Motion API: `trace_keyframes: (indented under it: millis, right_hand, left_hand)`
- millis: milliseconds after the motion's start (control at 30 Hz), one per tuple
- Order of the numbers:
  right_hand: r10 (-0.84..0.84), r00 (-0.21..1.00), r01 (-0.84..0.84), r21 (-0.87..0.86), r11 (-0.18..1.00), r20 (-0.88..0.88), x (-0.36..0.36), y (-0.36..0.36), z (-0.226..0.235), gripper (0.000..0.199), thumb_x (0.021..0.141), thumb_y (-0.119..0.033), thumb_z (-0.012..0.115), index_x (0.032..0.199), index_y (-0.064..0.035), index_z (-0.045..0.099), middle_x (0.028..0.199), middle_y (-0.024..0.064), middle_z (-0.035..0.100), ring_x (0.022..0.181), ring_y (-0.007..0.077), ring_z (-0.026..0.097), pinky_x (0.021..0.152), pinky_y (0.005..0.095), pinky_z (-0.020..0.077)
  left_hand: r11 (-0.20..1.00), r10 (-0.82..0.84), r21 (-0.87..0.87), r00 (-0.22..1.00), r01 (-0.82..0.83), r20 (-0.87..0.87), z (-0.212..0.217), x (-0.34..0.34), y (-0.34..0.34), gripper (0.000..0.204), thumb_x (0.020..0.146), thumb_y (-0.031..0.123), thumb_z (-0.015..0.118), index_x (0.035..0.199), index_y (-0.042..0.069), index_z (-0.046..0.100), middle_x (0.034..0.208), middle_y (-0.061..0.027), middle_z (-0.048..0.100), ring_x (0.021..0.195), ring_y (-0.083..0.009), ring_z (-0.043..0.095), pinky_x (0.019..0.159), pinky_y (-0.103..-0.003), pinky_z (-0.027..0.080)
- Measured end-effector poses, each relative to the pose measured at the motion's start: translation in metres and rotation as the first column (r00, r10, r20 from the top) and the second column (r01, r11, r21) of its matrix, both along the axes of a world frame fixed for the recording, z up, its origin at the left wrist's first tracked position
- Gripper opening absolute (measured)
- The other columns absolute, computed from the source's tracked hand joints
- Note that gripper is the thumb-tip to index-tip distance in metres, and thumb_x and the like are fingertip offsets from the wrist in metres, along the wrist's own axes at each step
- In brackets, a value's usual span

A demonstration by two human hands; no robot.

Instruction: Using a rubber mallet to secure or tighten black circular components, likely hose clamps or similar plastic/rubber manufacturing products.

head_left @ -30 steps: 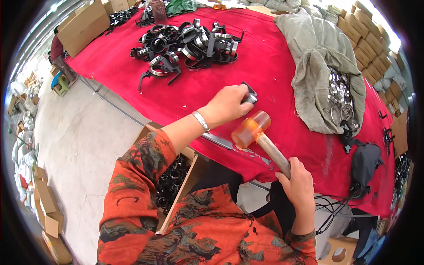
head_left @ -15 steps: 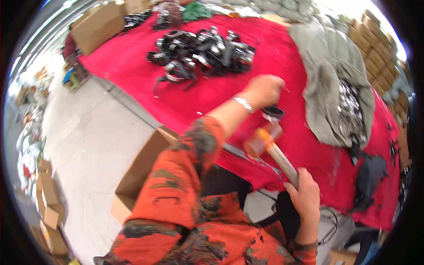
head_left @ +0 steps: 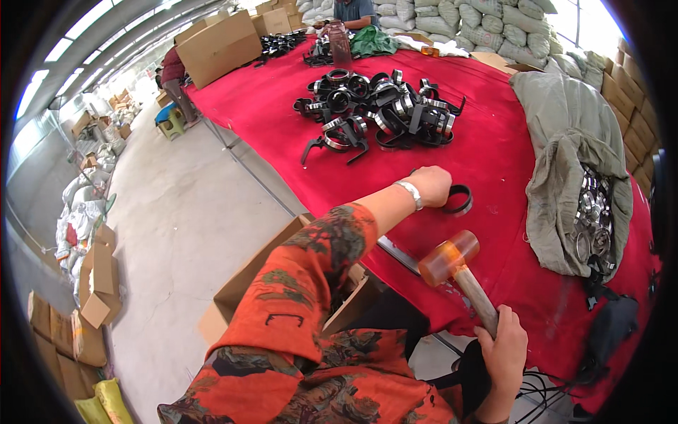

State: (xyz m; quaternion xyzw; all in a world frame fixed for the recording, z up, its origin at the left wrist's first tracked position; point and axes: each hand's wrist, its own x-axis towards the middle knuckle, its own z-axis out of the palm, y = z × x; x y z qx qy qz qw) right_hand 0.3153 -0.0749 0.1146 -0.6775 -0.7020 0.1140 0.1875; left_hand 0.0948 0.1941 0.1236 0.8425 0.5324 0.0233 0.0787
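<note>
Near the table's front edge, my left hand point(head_left: 432, 185) is closed on a black ring part with a metal band point(head_left: 460, 202); the ring sticks out to the right of my fist, and the rest is hidden by my fingers. My right hand point(head_left: 504, 346) grips the wooden handle of a mallet point(head_left: 450, 258). Its translucent amber head hovers just short of the ring, apart from it. Beyond my left hand lies a pile of similar black and silver ring parts point(head_left: 381, 106).
A red cloth point(head_left: 494, 169) covers the table. On the right, an olive sack point(head_left: 565, 148) spills metal bands point(head_left: 593, 212). An open cardboard box point(head_left: 244, 272) stands beside my left arm. Across the table, a person point(head_left: 355, 13) is near a green cloth point(head_left: 373, 41); another person stands far left.
The view has tilted up and shifted left. The gap between the mallet head and the ring is wider. Both hands keep their hold.
</note>
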Motion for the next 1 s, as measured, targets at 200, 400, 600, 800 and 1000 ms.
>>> trace_keyframes:
  millis: [200,400,600,800,1000]
  right_hand:
    - [0.113,0.992,-0.110,0.061,0.992,-0.056,0.006,0.001,0.002,0.046,0.068,-0.016,0.076,0.104,-0.0002,0.052,0.089,0.0236,0.057,0.079,0.0433,0.058,0.066,0.0477,0.0462]
    - [-0.107,0.780,-0.080,-0.268,0.960,-0.616,0.000,-0.014,0.007,0.043,0.077,-0.010,0.068,0.116,0.0009,0.053,0.068,0.0023,0.054,0.048,0.0056,0.048,0.040,0.0223,0.0381]
    - [-0.281,0.294,-0.335,-0.373,0.865,-0.914,-0.032,-0.029,-0.015,0.034,0.086,-0.020,0.061,0.113,-0.0030,0.050,0.063,0.0047,0.054,0.044,0.0119,0.049,0.039,0.0244,0.0417]
    - [-0.372,0.234,-0.333,-0.434,0.837,-0.898,-0.043,-0.031,-0.026,0.032,0.088,-0.017,0.060,0.114,-0.0021,0.049,0.062,0.0049,0.053,0.044,0.0126,0.049,0.039,0.0254,0.0413]
    - [-0.387,0.263,-0.313,-0.458,0.832,-0.884,-0.039,-0.036,-0.033,0.032,0.088,-0.016,0.058,0.116,-0.0032,0.048,0.061,0.0060,0.051,0.042,0.0139,0.048,0.038,0.0270,0.0416]
  left_hand:
    - [0.961,-0.175,0.154,0.933,0.232,-0.314,-0.008,-0.039,-0.027,0.027,0.078,0.017,0.060,0.103,0.008,0.064,0.102,-0.0074,0.064,0.108,-0.0216,0.056,0.091,-0.044,0.039]
    - [0.933,-0.094,0.324,0.974,0.158,-0.204,-0.027,-0.058,-0.047,0.029,0.081,0.019,0.059,0.106,0.004,0.058,0.100,-0.0094,0.063,0.100,-0.0246,0.061,0.086,-0.039,0.042]
    - [0.957,-0.003,0.283,0.973,-0.064,0.231,-0.040,-0.077,-0.074,0.022,0.084,0.020,0.058,0.094,0.001,0.056,0.079,-0.0126,0.065,0.070,-0.0263,0.065,0.062,-0.037,0.052]
    - [0.895,0.438,-0.446,0.213,-0.013,0.873,-0.026,-0.098,-0.130,0.021,0.089,0.019,0.057,0.094,0.000,0.053,0.074,-0.0094,0.065,0.057,-0.0120,0.061,0.049,-0.024,0.049]
    - [0.873,0.468,-0.445,-0.085,0.200,0.880,-0.081,-0.103,-0.173,0.015,0.091,0.013,0.056,0.101,0.001,0.053,0.088,-0.0135,0.067,0.071,-0.0164,0.065,0.064,-0.025,0.052]
